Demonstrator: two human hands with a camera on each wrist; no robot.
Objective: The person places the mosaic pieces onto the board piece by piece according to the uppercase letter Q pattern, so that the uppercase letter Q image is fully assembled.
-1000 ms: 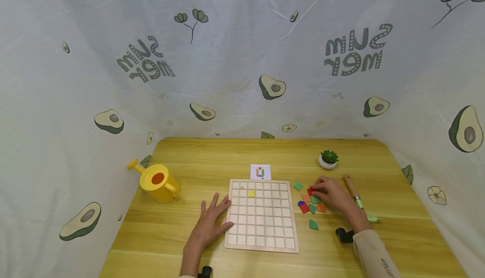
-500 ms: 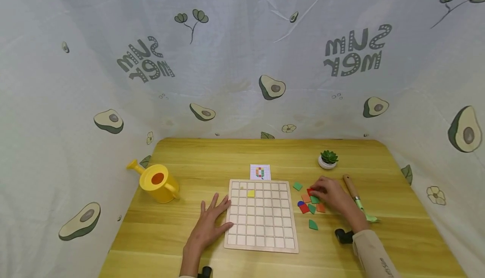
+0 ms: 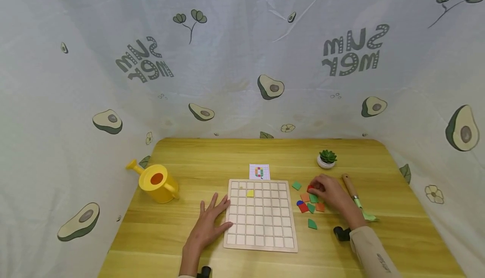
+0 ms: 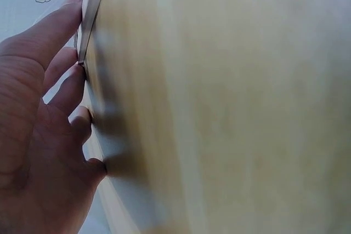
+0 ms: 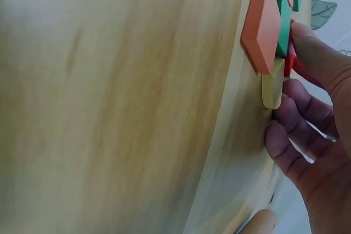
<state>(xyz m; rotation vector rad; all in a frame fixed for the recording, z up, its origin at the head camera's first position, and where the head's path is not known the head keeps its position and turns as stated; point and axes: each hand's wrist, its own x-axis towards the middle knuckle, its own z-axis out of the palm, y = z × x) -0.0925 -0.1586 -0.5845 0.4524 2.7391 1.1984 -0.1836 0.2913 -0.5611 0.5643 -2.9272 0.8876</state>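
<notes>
My left hand [image 3: 206, 225] lies with fingers spread at the left edge of a wooden grid board [image 3: 261, 250], thumb and index finger touching its rim. One yellow square tile [image 3: 250, 193] sits in a cell of its second row. Right of the board, my right hand [image 3: 330, 191] pinches a red tile [image 3: 310, 189] between thumb and fingers, partly hidden by them. In the right wrist view the red tile [image 5: 289, 63] shows behind a green tile [image 5: 283, 23], an orange tile [image 5: 262, 26] and a pale yellow piece [image 5: 272, 83].
A small pattern card [image 3: 259, 171] lies behind the board. Loose tiles include a blue piece [image 3: 299, 203], another red square [image 3: 303, 207] and a green quarter-round [image 3: 312, 224]. A potted succulent [image 3: 327, 159] and a wooden-handled trowel [image 3: 350, 185] are at right, a yellow watering can [image 3: 158, 183] at left.
My right hand has shifted slightly back and to the right with the red tile between its fingers. My left hand and the board stay where they were.
</notes>
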